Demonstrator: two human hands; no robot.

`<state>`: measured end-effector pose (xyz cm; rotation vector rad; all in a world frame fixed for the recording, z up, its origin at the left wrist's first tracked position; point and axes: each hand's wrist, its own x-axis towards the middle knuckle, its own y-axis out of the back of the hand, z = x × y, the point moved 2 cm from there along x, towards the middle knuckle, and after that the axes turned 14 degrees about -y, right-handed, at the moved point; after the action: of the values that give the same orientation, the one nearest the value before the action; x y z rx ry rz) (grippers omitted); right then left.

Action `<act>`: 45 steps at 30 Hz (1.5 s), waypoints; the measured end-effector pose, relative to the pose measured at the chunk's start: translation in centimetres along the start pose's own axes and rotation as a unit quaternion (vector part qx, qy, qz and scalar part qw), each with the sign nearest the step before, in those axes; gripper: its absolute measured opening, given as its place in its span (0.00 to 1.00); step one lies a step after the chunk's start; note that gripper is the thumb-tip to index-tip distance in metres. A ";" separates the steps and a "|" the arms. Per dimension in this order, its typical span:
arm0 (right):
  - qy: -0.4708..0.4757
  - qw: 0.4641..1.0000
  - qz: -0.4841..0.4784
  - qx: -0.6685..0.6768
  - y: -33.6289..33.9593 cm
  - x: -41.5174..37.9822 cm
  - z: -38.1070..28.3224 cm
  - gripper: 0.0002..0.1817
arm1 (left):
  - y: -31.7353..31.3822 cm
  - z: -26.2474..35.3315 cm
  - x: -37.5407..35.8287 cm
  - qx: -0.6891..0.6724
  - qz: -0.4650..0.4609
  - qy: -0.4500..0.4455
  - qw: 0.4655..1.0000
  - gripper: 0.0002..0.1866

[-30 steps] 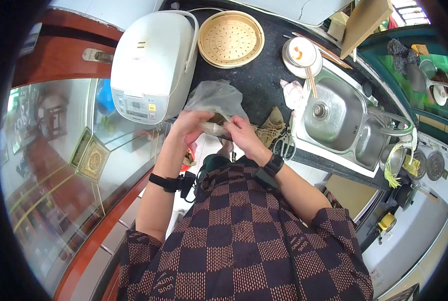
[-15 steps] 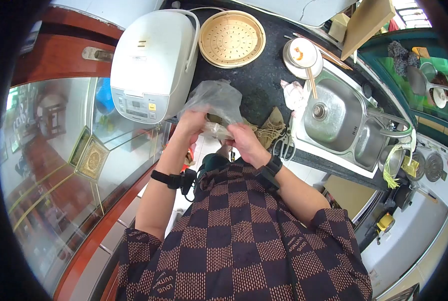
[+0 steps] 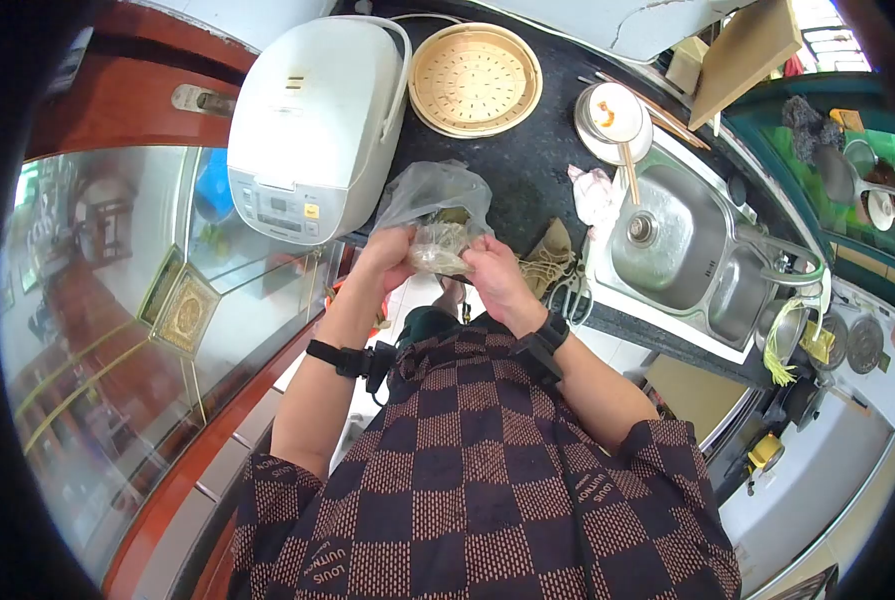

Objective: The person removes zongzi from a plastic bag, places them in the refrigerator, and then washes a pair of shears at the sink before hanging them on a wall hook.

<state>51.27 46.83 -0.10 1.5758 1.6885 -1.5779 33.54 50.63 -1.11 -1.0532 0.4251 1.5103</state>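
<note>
Centre frame: my left hand (image 3: 387,258) and right hand (image 3: 494,282) both pinch a clear plastic bag (image 3: 435,215) with a wrapped bundle inside, held over the black counter (image 3: 527,170) edge. Just beyond, upper left: white rice cooker (image 3: 312,120). Top centre: bamboo steamer tray (image 3: 475,78). Right: steel sink (image 3: 672,245).

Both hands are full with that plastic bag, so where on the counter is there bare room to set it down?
Bare dark counter lies between the rice cooker, bamboo steamer tray and sink. The sink's near-left edge is crowded: crumpled rag, wrapped dumpling, scissors.
</note>
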 end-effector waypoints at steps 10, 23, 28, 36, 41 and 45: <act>0.049 0.984 0.053 -0.161 -0.3 -0.9 -1.0 0.04 | -2.6 2.4 -3.0 -0.016 0.031 -0.057 0.998 0.20; 0.357 0.719 0.266 -0.534 1.6 -4.5 -5.4 0.28 | -2.1 2.3 -4.4 -0.070 0.039 -0.082 0.993 0.19; 0.138 0.845 0.147 -0.495 2.8 -2.0 -3.7 0.28 | -1.4 2.0 -7.6 0.002 0.027 -0.102 0.994 0.17; 0.158 0.877 0.067 -0.449 2.2 0.4 -0.7 0.35 | 6.1 -3.8 -12.5 -0.217 0.188 -0.145 0.947 0.16; 0.180 0.818 0.132 -0.531 -0.1 -0.5 -0.9 0.41 | 13.2 -10.2 -10.5 -0.334 0.265 -0.215 0.878 0.17; 0.231 0.768 0.144 -0.580 0.2 0.4 0.0 0.36 | 20.6 -15.4 -10.9 -0.380 0.352 -0.249 0.818 0.20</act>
<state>51.34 46.91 -0.52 1.3698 1.8725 0.1808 19.17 27.28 -6.55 -1.0679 -0.2444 2.6744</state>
